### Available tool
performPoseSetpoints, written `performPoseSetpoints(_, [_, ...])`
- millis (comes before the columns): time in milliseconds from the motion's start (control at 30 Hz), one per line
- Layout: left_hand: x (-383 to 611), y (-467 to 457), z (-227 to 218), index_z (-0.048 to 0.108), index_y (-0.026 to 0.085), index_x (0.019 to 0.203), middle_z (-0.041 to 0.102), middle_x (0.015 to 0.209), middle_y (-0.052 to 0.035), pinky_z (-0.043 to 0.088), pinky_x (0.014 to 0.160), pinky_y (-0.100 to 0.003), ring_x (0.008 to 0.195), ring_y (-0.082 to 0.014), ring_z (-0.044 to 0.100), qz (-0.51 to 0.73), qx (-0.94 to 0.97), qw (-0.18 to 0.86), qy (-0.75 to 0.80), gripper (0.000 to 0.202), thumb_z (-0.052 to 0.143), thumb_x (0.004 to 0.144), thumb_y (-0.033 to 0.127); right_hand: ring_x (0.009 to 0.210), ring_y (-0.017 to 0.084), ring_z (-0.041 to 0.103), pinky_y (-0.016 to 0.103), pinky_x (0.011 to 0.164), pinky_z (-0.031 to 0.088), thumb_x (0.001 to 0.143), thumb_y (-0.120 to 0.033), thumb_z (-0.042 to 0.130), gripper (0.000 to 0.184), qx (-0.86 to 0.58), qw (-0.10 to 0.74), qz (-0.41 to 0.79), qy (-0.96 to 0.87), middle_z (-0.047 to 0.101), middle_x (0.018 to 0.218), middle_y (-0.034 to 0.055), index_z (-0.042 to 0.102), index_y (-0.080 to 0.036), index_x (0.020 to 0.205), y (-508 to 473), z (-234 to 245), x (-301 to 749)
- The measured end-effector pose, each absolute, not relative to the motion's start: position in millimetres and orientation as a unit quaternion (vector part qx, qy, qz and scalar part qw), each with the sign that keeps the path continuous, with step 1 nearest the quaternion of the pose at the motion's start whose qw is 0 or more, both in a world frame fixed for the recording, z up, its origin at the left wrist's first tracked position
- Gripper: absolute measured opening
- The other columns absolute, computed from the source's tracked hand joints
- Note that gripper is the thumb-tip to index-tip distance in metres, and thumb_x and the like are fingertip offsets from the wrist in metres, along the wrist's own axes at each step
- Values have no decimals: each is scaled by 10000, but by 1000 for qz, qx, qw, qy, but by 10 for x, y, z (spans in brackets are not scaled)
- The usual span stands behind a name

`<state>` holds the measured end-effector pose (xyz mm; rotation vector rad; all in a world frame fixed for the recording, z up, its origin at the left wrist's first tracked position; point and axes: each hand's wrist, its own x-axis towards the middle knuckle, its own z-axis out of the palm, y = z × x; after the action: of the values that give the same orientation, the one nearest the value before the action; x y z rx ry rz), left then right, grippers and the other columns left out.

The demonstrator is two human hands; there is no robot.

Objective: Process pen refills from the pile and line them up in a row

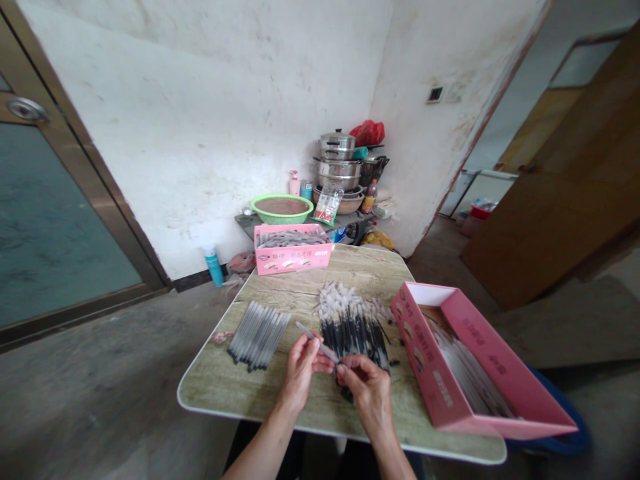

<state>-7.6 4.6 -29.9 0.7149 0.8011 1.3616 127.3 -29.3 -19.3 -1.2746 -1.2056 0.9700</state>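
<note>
My left hand [303,367] pinches a clear pen barrel [311,337] that slants up to the left. My right hand [367,387] is closed on the barrel's lower end, where a dark refill tip shows. Both hands hover over the near edge of a small wood-pattern table [225,383]. Just behind them lies a loose heap of black refills with white caps [353,320]. A neat row of finished pens [257,333] lies to the left of my hands.
A long pink box [450,387] of clear barrels overhangs the table's right edge. A second pink box [293,257] stands at the far edge. Behind it are a low shelf with a green basin [281,208] and stacked metal pots [339,163]. A wooden door [565,193] stands on the right.
</note>
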Motion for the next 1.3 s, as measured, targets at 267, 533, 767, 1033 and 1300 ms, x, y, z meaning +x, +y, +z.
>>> performPoseSetpoints(267, [-66,46,-321,545,134,936,717,761,-109,535,543,-275,596,-197,685,604,326,642,341,330,649,786,408,593,171,595,259,559,482,717,-305,674,158,-537,549,404,-497,654,688,33,708,-162,774,-295,-297,1300])
performPoseSetpoints(533, [-56,38,-297,562,139,921,719,746,-100,539,541,-280,576,-195,683,603,318,641,354,363,676,750,438,560,175,602,266,542,497,716,-334,695,186,-532,559,422,-476,657,622,26,670,-154,751,-290,-240,1274])
performPoseSetpoints(767, [-54,26,-286,571,129,921,713,745,-106,536,545,-277,580,-190,677,606,321,641,345,370,679,745,436,458,166,590,249,441,478,775,-480,636,345,-542,542,445,-463,644,560,34,652,-141,715,-323,-205,1249])
performPoseSetpoints(1033, [-72,42,-323,541,131,946,713,764,-107,540,555,-273,605,-187,680,605,337,632,348,312,621,811,400,468,163,593,242,440,470,799,-462,621,302,-531,541,459,-464,628,578,12,609,-160,798,-329,-194,1245])
performPoseSetpoints(1300, [-72,42,-332,538,126,955,715,777,-115,543,559,-274,625,-197,688,601,341,634,347,321,617,814,403,397,142,543,219,376,409,856,-499,515,393,-546,510,453,-486,582,490,13,569,-161,663,-340,-187,1234])
